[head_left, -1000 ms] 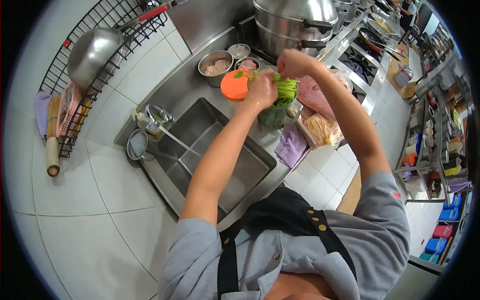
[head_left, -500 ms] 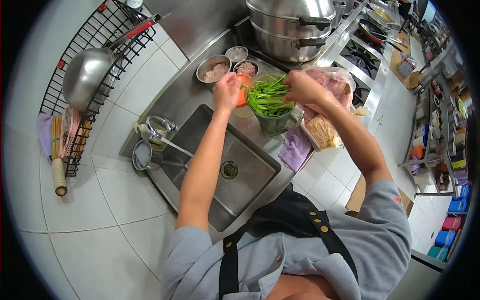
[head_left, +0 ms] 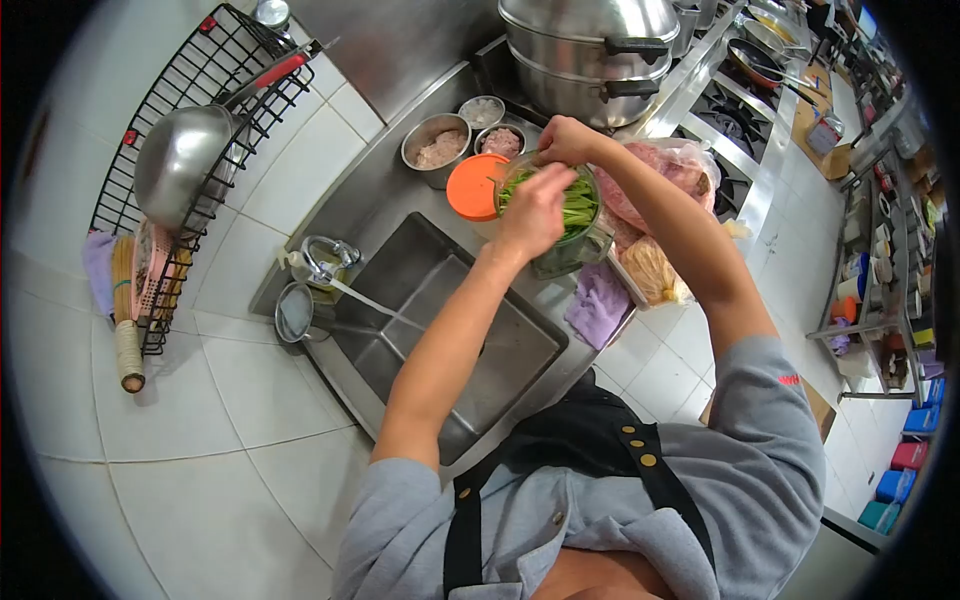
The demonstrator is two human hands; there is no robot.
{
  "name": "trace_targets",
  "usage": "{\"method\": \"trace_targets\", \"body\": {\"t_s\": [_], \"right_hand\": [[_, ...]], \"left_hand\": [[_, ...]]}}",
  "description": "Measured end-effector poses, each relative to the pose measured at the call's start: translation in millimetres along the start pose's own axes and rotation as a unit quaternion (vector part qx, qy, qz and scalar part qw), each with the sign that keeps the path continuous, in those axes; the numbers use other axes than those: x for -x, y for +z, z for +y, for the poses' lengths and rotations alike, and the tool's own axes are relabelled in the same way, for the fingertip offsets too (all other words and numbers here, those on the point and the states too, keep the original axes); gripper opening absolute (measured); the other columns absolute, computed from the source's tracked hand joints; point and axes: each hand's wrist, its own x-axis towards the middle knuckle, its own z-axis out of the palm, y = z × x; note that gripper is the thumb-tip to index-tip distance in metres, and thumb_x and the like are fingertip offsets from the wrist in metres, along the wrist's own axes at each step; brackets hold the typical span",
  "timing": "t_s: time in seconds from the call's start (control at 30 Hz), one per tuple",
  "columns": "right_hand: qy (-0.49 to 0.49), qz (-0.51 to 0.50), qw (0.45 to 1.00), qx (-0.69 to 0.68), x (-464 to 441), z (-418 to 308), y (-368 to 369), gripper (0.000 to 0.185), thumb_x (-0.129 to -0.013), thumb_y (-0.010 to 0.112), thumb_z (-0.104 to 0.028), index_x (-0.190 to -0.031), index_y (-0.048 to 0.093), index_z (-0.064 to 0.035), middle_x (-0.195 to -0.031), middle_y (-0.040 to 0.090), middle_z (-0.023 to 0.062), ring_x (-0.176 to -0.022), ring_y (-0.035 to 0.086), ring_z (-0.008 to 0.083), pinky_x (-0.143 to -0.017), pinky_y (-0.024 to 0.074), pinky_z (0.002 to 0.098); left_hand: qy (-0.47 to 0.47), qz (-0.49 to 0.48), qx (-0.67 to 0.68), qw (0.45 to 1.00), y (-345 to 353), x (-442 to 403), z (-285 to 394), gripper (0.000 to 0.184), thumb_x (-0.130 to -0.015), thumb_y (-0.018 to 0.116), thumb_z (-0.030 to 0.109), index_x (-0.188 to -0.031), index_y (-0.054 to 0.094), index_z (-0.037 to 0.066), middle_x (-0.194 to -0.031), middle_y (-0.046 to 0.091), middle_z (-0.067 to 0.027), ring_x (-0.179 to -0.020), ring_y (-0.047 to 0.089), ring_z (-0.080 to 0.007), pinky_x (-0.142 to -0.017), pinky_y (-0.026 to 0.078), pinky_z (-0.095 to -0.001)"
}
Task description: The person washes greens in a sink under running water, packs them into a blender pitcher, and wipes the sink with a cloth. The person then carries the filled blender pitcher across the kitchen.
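Greens in a clear jug, both hands close over it

The greens (head_left: 578,208) sit in a clear jug (head_left: 560,259) on the worktop (head_left: 546,296) beside the sink (head_left: 512,350). They look light, limp and perhaps slippery, best gathered as a bunch; the rigid jug seems best taken by its side handle. The left hand (head_left: 534,213) is blurred over the greens, its grip unclear. The right hand's fingers curl at the far rim; whether they grasp anything, I cannot tell. An orange lid (head_left: 476,187) and bagged meat (head_left: 693,172) crowd its sides.
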Motion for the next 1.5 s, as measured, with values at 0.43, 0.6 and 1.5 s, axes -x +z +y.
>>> {"method": "trace_targets", "body": {"t_s": [0.43,0.6,1.5], "right_hand": [[-0.014,0.030,0.946,-0.323,24,-18,-28,0.012,-0.079,0.067,-0.012,-0.083,0.069,-0.0013,-0.067,0.063,0.0025,-0.061,0.055,0.0084,-0.055,0.0440,0.0243],[-0.020,0.081,0.935,-0.345,76,-46,-64,0.014,-0.080,0.069,-0.015,-0.084,0.069,-0.0014,-0.070,0.062,0.0001,-0.062,0.054,0.0064,-0.056,0.0441,0.0220],[0.217,0.265,0.860,-0.377,320,-24,57,0.013,-0.077,0.069,-0.011,-0.079,0.067,0.0016,-0.065,0.061,0.0027,-0.061,0.055,0.0094,-0.057,0.0456,0.0252]], "left_hand": [[-0.064,-0.002,-0.037,0.997,-29,8,-12,0.030,-0.071,0.062,-0.002,-0.101,0.059,-0.002,-0.107,0.058,-0.0183,-0.103,0.054,-0.0346,-0.090,0.044,-0.0402],[-0.172,-0.078,-0.011,0.982,-27,-15,-16,0.041,-0.069,0.068,0.004,-0.108,0.057,-0.003,-0.108,0.058,-0.0204,-0.105,0.054,-0.0353,-0.092,0.043,-0.0410],[-0.105,-0.309,-0.050,0.944,-5,-99,-73,0.012,-0.073,0.068,0.014,-0.080,0.069,0.004,-0.068,0.065,-0.0093,-0.060,0.061,-0.0159,-0.061,0.049,-0.0296]]}}
